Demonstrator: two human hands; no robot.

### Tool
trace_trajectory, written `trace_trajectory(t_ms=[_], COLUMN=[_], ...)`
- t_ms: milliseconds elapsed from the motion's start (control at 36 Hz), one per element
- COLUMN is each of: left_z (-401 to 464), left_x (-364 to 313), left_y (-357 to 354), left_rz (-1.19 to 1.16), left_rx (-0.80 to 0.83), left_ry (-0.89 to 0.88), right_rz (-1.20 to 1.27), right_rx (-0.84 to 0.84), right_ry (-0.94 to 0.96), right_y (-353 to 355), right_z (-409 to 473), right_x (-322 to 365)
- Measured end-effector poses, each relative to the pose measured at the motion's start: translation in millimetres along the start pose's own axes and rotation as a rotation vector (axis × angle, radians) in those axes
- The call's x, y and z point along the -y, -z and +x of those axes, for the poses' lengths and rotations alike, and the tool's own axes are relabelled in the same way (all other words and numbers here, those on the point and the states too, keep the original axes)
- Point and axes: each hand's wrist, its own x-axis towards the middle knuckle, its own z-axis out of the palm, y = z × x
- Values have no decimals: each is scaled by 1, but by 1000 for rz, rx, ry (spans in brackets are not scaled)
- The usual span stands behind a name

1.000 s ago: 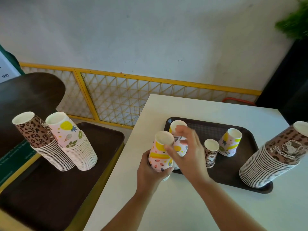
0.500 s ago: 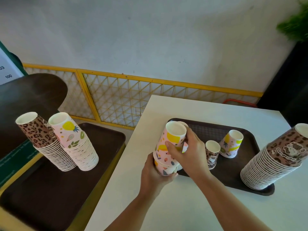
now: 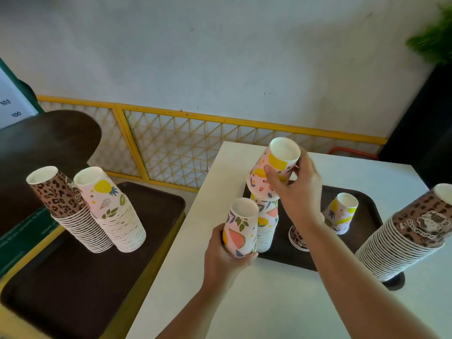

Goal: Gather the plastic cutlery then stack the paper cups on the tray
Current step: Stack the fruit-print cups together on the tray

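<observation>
right hand (image 3: 297, 192) lifts pink cup (image 3: 272, 173); left hand (image 3: 223, 248) grips watermelon cup (image 3: 241, 228).

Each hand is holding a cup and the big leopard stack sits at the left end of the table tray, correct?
Not quite: the head view shows the leopard stack at the right end of the tray. Left hand and right hand each grip a cup.

4 cup stacks (image 3: 403, 237), 4 loose cups (image 3: 341, 212), 2 trays (image 3: 362, 199), 2 hands (image 3: 297, 192).
</observation>
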Motion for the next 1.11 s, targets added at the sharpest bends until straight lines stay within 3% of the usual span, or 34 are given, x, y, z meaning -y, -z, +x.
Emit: trace_trajectory(t_ms=[194, 389, 639, 1111], left_z=[1, 2, 3, 5], left_x=[-3, 0, 0, 3], left_y=[0, -2, -8, -3], left_rz=[2, -12, 2, 0], left_rx=[4, -9, 34, 67], left_ry=[-6, 6, -3, -49], right_rz=[-107, -17, 9, -32], right_rx=[130, 39, 279, 302], right_ry=[-85, 41, -109, -115], right_y=[-11, -7, -20, -14], right_z=[-22, -58, -94, -73], right_x=[-23, -11, -10, -8])
